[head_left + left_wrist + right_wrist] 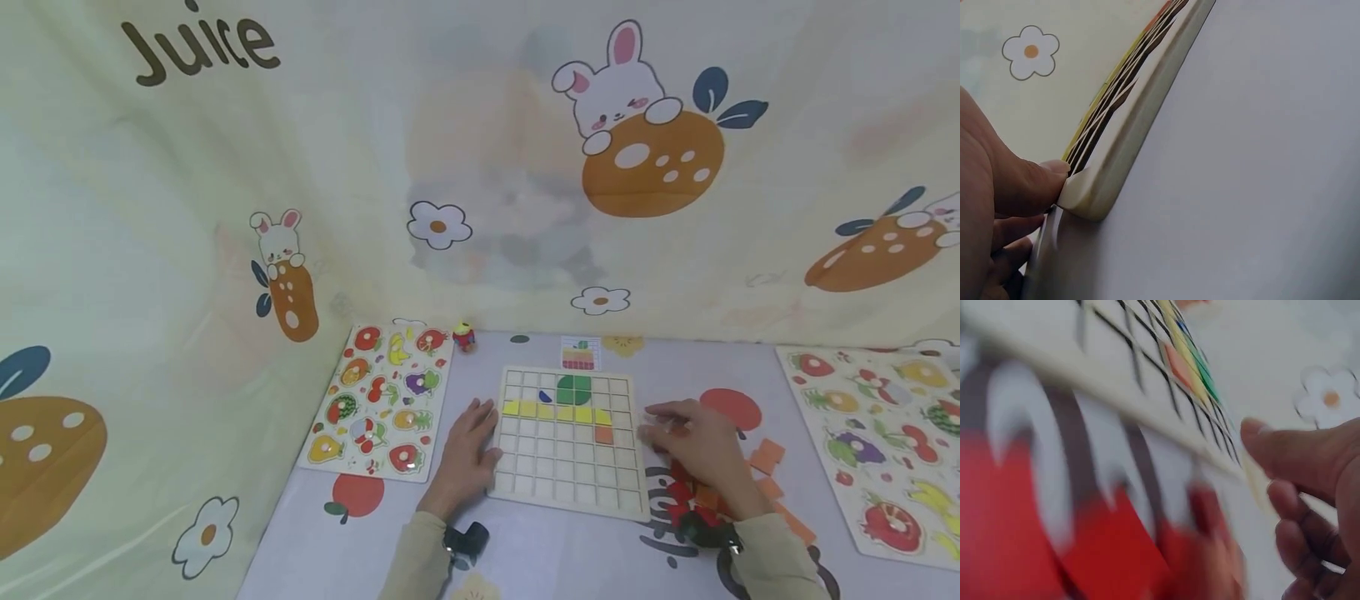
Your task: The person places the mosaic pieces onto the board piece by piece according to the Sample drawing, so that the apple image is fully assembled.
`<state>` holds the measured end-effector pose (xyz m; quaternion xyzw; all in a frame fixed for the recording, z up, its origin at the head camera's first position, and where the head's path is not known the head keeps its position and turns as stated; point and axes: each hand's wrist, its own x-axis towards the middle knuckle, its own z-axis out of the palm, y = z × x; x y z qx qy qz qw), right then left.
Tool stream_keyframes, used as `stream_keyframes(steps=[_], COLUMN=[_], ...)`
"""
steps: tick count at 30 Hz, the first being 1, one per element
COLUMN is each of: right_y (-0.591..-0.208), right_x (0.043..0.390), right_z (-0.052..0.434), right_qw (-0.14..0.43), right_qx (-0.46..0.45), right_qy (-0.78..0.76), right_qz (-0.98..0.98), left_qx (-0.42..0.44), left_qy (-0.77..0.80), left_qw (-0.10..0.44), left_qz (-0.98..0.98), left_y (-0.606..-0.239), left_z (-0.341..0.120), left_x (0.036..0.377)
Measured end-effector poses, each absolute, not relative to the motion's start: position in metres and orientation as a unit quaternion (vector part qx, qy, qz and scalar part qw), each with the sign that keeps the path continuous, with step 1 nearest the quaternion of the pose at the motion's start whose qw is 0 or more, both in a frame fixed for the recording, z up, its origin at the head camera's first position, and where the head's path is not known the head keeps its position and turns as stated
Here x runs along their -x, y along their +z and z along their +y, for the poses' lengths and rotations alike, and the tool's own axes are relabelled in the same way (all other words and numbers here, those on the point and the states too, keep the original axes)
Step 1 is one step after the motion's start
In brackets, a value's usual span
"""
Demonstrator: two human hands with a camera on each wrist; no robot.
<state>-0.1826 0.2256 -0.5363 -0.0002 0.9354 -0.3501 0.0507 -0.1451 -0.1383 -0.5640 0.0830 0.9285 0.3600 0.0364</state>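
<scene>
Here, a wooden grid board (570,467) lies flat on the table (570,558), in front of the person and between both hands. The left hand (468,446) rests at the left edge of the board; its grip is relaxed and spread, and in the left wrist view the thumb (1035,184) presses against the rounded corner of the board. The right hand (693,446) lies just beside the right edge of the board, over red pieces (686,492); its fingers are loosely bent, but the right wrist view is blurred, so one cannot tell if this grip pinches a piece. On the board there are a green piece (573,389), a yellow row (555,411) and one orange square (603,434). Loose orange tiles (768,467) lie on the table to the right of the right hand. Two fruit puzzle boards (378,400) lie at the far left and far right.
</scene>
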Motion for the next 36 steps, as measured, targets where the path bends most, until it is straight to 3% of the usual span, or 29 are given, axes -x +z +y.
stream_keyframes(steps=[7,19,31,36], right_y=[-0.537,-0.535,-0.542,-0.537], right_x=[0.184,0.183,0.173,0.167], right_z=[0.272,0.268,0.253,0.241], right_qw=[0.073,0.094,-0.015,-0.03], right_qx=[0.016,0.023,0.016,-0.019], right_qy=[-0.309,-0.305,-0.343,-0.394], right_qz=[0.948,0.947,0.939,0.918], left_qx=[-0.078,-0.089,-0.092,-0.09], left_qy=[0.357,0.367,0.367,0.368], left_qw=[0.04,0.019,0.016,0.016], left_qz=[0.93,0.926,0.925,0.925], left_y=[-0.562,-0.565,-0.564,-0.563], left_z=[-0.136,-0.137,-0.136,-0.136], left_x=[0.144,0.145,0.144,0.144])
